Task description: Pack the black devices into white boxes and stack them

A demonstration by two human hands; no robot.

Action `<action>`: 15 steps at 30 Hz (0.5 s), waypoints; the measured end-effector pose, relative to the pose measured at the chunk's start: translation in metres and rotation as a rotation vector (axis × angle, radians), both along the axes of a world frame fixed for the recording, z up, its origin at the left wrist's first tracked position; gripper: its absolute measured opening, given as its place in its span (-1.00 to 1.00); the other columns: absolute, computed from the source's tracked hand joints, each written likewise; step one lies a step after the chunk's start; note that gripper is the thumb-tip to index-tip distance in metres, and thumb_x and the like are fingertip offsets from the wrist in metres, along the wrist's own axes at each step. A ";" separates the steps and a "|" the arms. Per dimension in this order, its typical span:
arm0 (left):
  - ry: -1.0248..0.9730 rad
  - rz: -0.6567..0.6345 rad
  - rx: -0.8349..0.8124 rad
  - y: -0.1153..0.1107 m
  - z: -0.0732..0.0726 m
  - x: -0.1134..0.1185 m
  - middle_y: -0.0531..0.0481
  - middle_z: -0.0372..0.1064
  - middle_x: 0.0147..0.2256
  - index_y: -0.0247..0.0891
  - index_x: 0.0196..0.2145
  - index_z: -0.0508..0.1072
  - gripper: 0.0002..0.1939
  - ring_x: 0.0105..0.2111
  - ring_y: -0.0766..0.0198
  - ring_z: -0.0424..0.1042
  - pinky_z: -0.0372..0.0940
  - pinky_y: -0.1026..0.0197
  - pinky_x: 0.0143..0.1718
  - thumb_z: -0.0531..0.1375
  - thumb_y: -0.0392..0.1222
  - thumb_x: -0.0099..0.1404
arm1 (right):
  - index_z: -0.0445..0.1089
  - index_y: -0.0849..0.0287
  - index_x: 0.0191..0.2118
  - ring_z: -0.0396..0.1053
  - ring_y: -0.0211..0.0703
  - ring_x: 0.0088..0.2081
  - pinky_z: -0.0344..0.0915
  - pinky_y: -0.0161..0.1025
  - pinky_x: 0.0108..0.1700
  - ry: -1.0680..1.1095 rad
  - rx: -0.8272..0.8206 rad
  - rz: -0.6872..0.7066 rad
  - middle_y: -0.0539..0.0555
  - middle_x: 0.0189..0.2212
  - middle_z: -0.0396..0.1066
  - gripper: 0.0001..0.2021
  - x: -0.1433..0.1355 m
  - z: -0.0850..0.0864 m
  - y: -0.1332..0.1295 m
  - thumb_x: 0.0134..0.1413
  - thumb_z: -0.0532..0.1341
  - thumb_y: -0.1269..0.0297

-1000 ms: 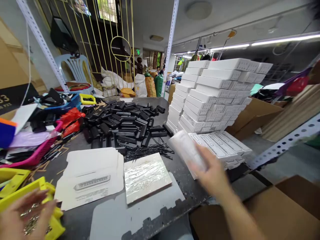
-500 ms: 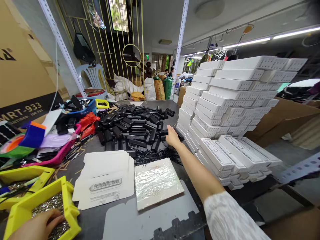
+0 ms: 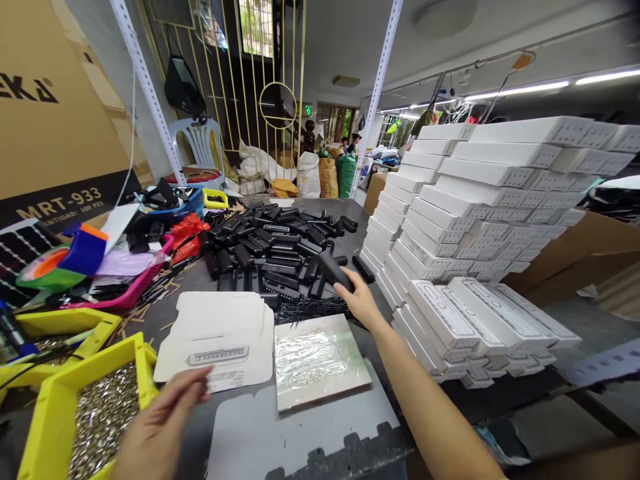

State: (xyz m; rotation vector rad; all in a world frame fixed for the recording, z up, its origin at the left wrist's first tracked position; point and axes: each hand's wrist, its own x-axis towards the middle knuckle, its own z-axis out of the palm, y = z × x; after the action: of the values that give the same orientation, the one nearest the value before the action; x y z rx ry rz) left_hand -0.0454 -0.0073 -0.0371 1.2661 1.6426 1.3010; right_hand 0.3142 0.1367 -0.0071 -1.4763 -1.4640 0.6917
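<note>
My right hand (image 3: 361,298) is closed around the end of a black oblong plastic case (image 3: 330,267), lifted at the near right of a heap of similar black cases (image 3: 280,260). My left hand (image 3: 157,427) is in front of a flat unfolded carton (image 3: 220,317) printed with a light bar. Its thumb and fingers are pinched together; what they hold, if anything, is too small to make out. Left of that hand, a yellow bin (image 3: 47,413) contains small shiny metal pieces (image 3: 103,420). A square card (image 3: 323,363) covered in clear plastic lies between my hands.
Stacked white boxes (image 3: 480,200) rise high on the right. Thin black strips (image 3: 310,310) lie behind the square card. A pink basket (image 3: 145,277) and rolls of tape (image 3: 50,270) stand at the left. A grey sheet (image 3: 255,427) covers the near table edge.
My right hand has picked a black case from beside the heap and drawn it nearer. My left hand has come out of the yellow bin and moved right, towards the flat carton.
</note>
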 end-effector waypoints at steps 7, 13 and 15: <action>-0.466 -0.344 -0.078 -0.002 0.001 0.104 0.05 0.39 -0.31 -0.18 -0.18 0.46 -0.76 -0.31 0.33 0.36 0.31 0.31 -0.23 0.27 -0.12 0.17 | 0.27 0.07 -0.24 0.38 -0.20 -0.26 0.30 -0.09 -0.06 1.029 0.204 0.238 -0.04 -0.34 0.34 -0.90 -0.081 0.016 -0.110 0.10 0.18 0.31; -0.516 -0.314 -0.073 -0.011 0.004 0.121 0.09 0.33 -0.42 -0.21 -0.24 0.31 -0.70 -0.40 0.34 0.35 0.32 0.28 -0.32 0.30 -0.16 0.11 | 0.23 0.11 -0.34 0.18 -0.36 -0.50 0.26 -0.32 -0.33 1.423 0.241 0.063 -0.12 -0.54 0.14 -0.93 -0.116 0.018 -0.121 0.06 0.17 0.38; -0.475 -0.301 -0.051 -0.015 0.000 0.126 0.12 0.31 -0.43 -0.20 -0.28 0.25 -0.73 -0.41 0.35 0.36 0.32 0.28 -0.31 0.27 -0.15 0.14 | 0.22 0.12 -0.34 0.16 -0.37 -0.50 0.25 -0.34 -0.35 1.492 0.195 0.027 -0.12 -0.54 0.12 -0.92 -0.119 0.013 -0.118 0.05 0.17 0.37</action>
State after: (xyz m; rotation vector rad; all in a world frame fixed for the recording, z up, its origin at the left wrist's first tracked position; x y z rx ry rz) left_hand 0.0811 -0.0224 -0.0368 1.0259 1.1000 1.2432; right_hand 0.1953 0.0192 0.0061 -0.4304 -0.3361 1.2154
